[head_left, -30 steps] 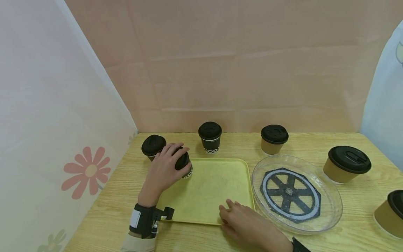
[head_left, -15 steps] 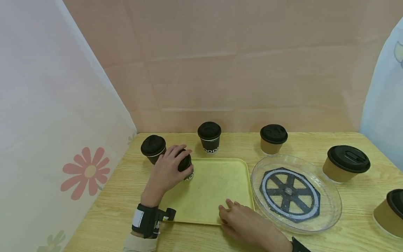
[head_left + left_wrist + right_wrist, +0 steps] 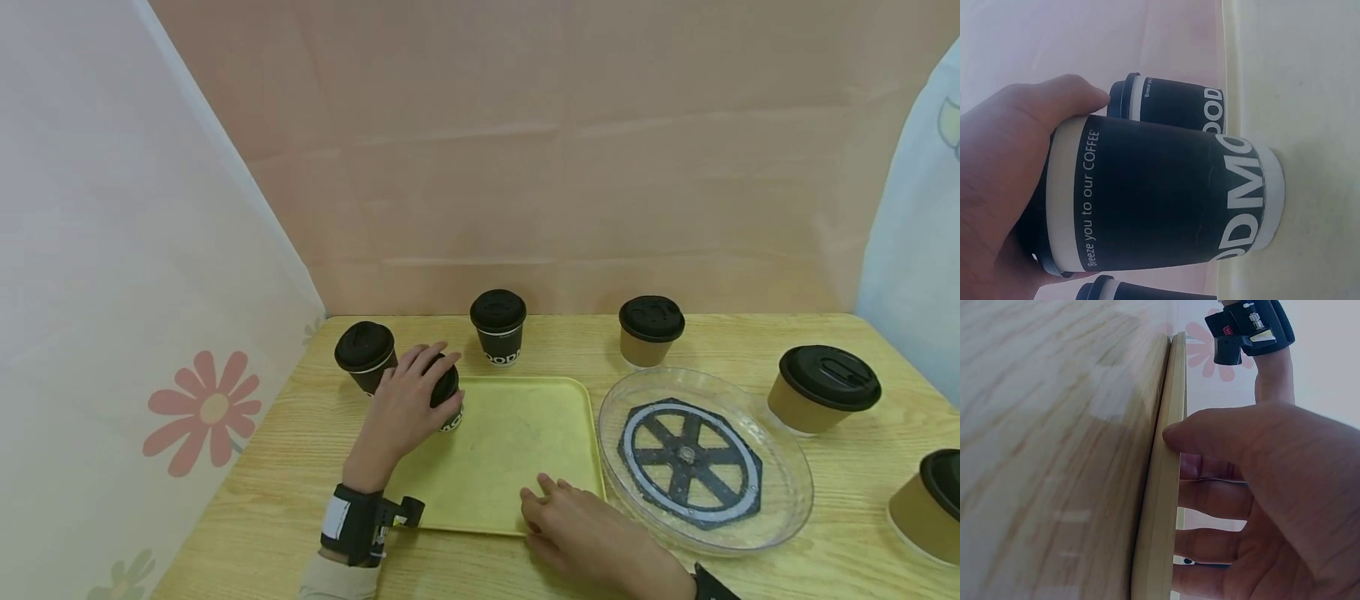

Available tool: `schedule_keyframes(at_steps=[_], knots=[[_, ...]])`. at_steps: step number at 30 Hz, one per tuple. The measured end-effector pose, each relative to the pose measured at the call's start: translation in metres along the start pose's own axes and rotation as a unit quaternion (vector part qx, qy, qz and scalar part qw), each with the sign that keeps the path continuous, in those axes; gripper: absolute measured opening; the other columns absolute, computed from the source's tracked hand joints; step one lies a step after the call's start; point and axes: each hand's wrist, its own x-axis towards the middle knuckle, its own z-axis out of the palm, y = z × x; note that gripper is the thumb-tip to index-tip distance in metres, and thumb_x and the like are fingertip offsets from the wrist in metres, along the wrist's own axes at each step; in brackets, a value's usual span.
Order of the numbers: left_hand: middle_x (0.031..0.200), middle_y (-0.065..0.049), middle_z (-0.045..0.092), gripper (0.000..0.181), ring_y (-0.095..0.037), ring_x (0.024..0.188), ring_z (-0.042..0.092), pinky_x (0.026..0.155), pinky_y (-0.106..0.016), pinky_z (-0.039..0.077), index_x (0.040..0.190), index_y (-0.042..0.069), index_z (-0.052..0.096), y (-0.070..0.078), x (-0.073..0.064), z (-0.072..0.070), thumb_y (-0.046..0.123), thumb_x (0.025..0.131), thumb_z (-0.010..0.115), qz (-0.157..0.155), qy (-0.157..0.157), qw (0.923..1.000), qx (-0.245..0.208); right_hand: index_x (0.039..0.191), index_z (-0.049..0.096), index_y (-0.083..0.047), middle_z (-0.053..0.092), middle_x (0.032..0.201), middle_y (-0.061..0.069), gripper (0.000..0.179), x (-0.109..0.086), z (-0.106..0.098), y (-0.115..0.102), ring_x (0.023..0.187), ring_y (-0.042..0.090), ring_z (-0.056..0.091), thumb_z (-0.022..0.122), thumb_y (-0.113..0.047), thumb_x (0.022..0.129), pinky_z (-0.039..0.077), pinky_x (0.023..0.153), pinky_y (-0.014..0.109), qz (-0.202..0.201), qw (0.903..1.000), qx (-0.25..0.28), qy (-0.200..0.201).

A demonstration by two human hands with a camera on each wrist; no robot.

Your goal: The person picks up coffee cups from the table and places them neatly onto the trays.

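My left hand (image 3: 408, 408) holds a black paper coffee cup (image 3: 1154, 194) by its lidded top. The cup is upright at the left part of the yellow tray (image 3: 517, 442), its white base close over the tray surface in the left wrist view. White print runs around its side, and the palm hides much of the lid. My right hand (image 3: 592, 533) grips the tray's near edge toward its right corner. In the right wrist view the thumb presses the outer side of the tray rim (image 3: 1163, 481), and the fingers reach over to the inside.
Two more black cups, a left one (image 3: 366, 354) and a middle one (image 3: 499, 325), stand behind the tray. Brown lidded cups (image 3: 651, 333) stand at the back and right. A clear round dish (image 3: 795, 492) with a dark wheel-like pattern sits right beside the tray.
My left hand has shifted slightly right with the black coffee cup, over the tray's left part. The right hand stays at the tray's near edge.
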Motion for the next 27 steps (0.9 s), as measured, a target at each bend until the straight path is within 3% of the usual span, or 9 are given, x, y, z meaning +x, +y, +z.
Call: schedule_keyframes(at_steps=[6,11,14,18,27], knots=[[0.142,-0.003,0.054,0.047,-0.029,0.129,0.050,0.089,-0.056,0.050,0.133,0.023,0.059,0.002,0.000,0.002,0.038,0.090,0.067,0.002,0.006,1.0000,0.003,0.106,0.066,-0.012,0.071,0.108,0.008,0.016,0.000,0.000,0.000,0.112,0.029,0.065,0.061,-0.022,0.094,0.057,0.087,0.042,-0.006,0.9999,-0.005,0.006],[0.138,-0.002,0.056,0.043,-0.029,0.126,0.051,0.086,-0.055,0.050,0.129,0.023,0.061,0.000,-0.002,0.003,0.036,0.089,0.068,0.002,0.018,0.9998,0.002,0.106,0.067,-0.013,0.069,0.118,0.011,0.016,0.002,0.000,-0.001,0.116,0.033,0.063,0.060,-0.022,0.095,0.056,0.091,0.044,-0.008,0.9999,0.006,-0.004],[0.137,-0.002,0.056,0.042,-0.029,0.126,0.050,0.087,-0.056,0.050,0.129,0.024,0.061,-0.002,-0.001,0.004,0.037,0.089,0.067,-0.003,0.015,0.9999,0.001,0.094,0.067,-0.015,0.068,0.121,0.010,0.008,0.002,0.000,-0.002,0.117,0.035,0.063,0.060,-0.019,0.094,0.055,0.092,0.046,-0.016,0.9998,0.002,0.007],[0.136,-0.002,0.057,0.042,-0.028,0.126,0.051,0.087,-0.057,0.050,0.129,0.024,0.060,-0.002,0.004,0.005,0.039,0.090,0.065,-0.002,0.003,1.0000,0.002,0.081,0.062,-0.017,0.069,0.119,0.011,0.011,0.001,0.000,-0.001,0.115,0.036,0.063,0.061,-0.018,0.092,0.056,0.089,0.046,-0.017,0.9996,-0.006,0.021],[0.133,0.000,0.059,0.039,-0.026,0.124,0.052,0.084,-0.056,0.050,0.127,0.024,0.062,0.001,0.012,0.007,0.036,0.090,0.065,-0.012,-0.015,0.9998,-0.005,0.099,0.068,-0.015,0.069,0.118,0.010,0.010,0.000,0.000,0.000,0.114,0.032,0.064,0.061,-0.020,0.094,0.056,0.091,0.044,-0.019,0.9997,-0.009,0.016]])
